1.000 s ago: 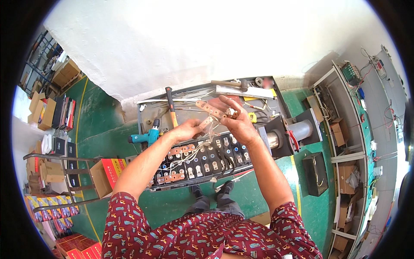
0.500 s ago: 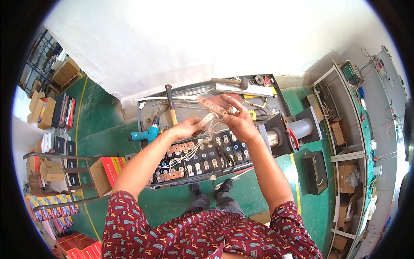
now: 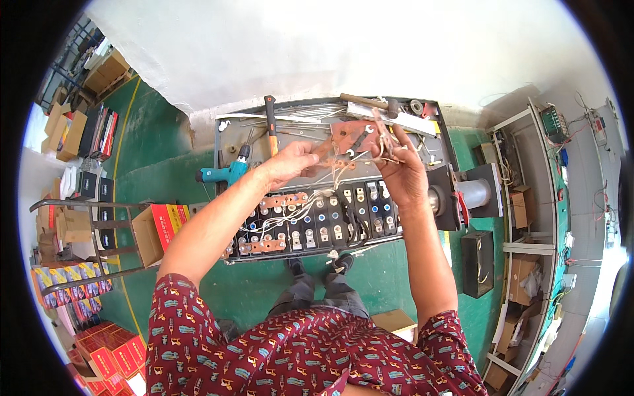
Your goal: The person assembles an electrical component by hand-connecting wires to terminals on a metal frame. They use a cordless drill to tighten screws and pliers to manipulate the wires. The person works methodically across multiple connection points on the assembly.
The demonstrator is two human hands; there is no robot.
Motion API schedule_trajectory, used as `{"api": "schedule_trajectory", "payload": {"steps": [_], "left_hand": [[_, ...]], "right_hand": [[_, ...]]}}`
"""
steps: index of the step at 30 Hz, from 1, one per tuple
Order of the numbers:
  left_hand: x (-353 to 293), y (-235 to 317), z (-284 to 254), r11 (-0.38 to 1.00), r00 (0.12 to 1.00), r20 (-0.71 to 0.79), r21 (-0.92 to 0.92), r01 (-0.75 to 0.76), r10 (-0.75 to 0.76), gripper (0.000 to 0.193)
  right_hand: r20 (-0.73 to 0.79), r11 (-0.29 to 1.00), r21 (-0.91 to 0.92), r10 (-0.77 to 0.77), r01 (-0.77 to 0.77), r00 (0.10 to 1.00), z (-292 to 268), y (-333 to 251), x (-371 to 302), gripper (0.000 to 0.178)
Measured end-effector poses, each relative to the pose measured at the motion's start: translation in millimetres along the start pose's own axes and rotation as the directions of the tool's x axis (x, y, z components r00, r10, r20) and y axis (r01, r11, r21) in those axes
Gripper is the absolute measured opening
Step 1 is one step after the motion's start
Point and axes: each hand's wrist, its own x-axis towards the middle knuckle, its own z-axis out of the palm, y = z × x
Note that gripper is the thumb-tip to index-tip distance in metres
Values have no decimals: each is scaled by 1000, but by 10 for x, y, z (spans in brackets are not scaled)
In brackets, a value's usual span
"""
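Note:
My left hand is over the workbench, its fingers pinched on a motion-blurred copper strip. To its right, my right hand is closed around another copper strip that stands up from the fingers. Thin pale wires trail below the hands. Beneath them is a battery pack of black cells with metal terminals. Copper bars join some terminals at its left end. An open-end wrench shows between the hands.
A teal power drill and an orange-handled hammer lie left of my hands. Another hammer rests at the bench's back edge. Red-handled pliers hang by a metal cylinder fixture on the right. A metal cart stands at left.
My hands have moved apart, each with a copper strip; before, the strips were close together between them. My right hand has turned its strip upright. The view has shifted slightly.

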Motion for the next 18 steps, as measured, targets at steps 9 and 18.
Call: {"api": "schedule_trajectory", "payload": {"steps": [9,18], "left_hand": [[-106,195,109,968,976,-98,179,-177,197,24],[-172,430,158,938,951,174,195,-287,254,29]], "right_hand": [[-175,915,-304,220,-266,960,183,-9,94,36],[-154,898,-380,172,-219,973,450,16,109,31]]}}
